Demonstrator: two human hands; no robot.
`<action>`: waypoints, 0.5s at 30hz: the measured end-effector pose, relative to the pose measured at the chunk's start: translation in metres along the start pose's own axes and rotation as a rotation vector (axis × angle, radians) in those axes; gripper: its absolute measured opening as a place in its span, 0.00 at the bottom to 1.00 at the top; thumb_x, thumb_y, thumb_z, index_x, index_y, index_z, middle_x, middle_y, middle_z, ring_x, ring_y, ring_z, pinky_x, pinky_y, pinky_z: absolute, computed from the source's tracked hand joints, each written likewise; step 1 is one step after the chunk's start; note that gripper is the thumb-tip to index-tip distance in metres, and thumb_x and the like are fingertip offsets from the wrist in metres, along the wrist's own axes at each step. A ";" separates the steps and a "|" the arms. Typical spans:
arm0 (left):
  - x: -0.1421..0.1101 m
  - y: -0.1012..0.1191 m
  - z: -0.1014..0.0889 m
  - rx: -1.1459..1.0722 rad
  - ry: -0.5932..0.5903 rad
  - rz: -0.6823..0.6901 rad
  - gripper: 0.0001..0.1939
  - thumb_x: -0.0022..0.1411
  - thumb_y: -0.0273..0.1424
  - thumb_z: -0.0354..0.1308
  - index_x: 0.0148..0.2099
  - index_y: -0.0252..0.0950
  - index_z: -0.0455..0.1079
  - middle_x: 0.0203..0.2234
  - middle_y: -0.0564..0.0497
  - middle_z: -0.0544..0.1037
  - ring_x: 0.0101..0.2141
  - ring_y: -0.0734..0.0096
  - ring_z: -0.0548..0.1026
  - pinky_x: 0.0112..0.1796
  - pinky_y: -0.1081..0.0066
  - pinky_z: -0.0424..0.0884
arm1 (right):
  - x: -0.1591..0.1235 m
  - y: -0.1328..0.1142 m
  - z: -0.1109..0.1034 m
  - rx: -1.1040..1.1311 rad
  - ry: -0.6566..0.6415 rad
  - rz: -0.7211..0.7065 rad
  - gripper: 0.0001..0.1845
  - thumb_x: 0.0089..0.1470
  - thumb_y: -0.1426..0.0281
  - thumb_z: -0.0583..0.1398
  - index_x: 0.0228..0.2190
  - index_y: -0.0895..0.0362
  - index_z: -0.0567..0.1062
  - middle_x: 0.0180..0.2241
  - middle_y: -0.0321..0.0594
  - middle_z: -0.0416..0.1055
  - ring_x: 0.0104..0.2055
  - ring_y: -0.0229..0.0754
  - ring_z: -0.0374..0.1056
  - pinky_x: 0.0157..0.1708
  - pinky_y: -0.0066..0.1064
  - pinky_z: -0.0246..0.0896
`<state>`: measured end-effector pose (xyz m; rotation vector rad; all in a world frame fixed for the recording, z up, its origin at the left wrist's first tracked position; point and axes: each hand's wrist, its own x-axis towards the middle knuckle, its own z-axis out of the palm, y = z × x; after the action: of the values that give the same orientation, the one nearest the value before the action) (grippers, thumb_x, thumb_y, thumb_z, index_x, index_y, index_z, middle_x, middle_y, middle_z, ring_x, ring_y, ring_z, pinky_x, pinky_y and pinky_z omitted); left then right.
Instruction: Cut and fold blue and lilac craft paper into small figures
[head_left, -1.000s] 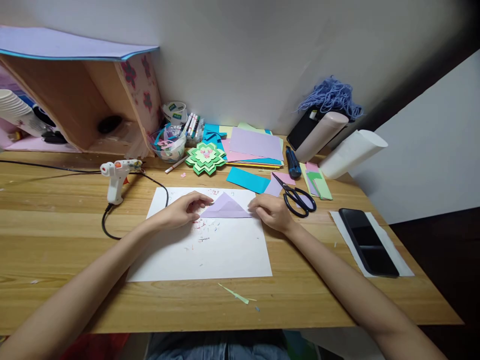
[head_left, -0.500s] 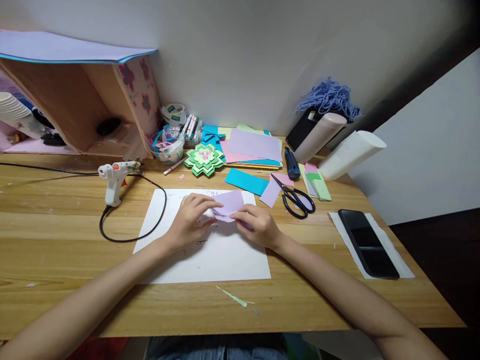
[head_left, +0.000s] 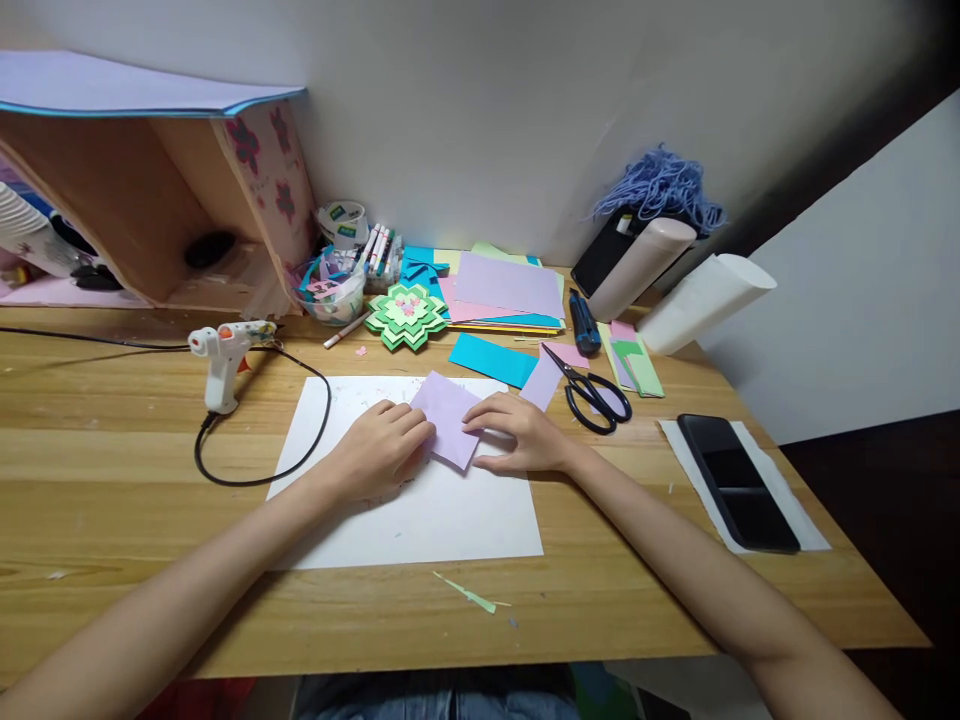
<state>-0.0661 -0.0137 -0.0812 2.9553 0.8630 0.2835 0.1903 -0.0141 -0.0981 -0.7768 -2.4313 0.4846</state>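
Note:
A square of purple paper (head_left: pixel 445 408) is turned with one corner toward me, over the white sheet (head_left: pixel 450 520). My left hand (head_left: pixel 386 447) is closed at its left corner, fingertips curled on the paper and the thumb mostly hidden. At the right side, my right hand (head_left: pixel 521 432) touches the square with its fingertips. That hand's thumb is apart from the fingers, near the lower right edge. Beyond the hands lie a blue paper strip (head_left: pixel 491 361), a purple strip (head_left: pixel 541 384) and black-handled scissors (head_left: pixel 592 395).
A white glue gun (head_left: pixel 223 365) with its cord stands at the left. Along the wall are a layered green paper flower (head_left: pixel 406 317), stacked coloured paper (head_left: pixel 510 285), a tub of scraps (head_left: pixel 330 295) and a utility knife (head_left: pixel 583 322). A phone (head_left: pixel 739 485) lies at the right.
The purple paper, earlier lifted and bent between both hands, now appears flat and turned cornerwise. My left fingers have curled in, and my right thumb and fingers have spread apart.

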 end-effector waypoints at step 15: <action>0.003 0.012 0.011 -0.354 0.139 -0.566 0.10 0.64 0.37 0.47 0.38 0.37 0.65 0.28 0.50 0.74 0.30 0.64 0.70 0.31 0.67 0.61 | 0.017 -0.014 0.027 -0.052 0.162 0.496 0.09 0.58 0.66 0.53 0.28 0.56 0.67 0.29 0.38 0.69 0.32 0.40 0.64 0.31 0.29 0.56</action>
<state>-0.0557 -0.0219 -0.0909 2.2766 1.4393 0.5416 0.1564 -0.0189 -0.1060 -1.3959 -2.0998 0.5179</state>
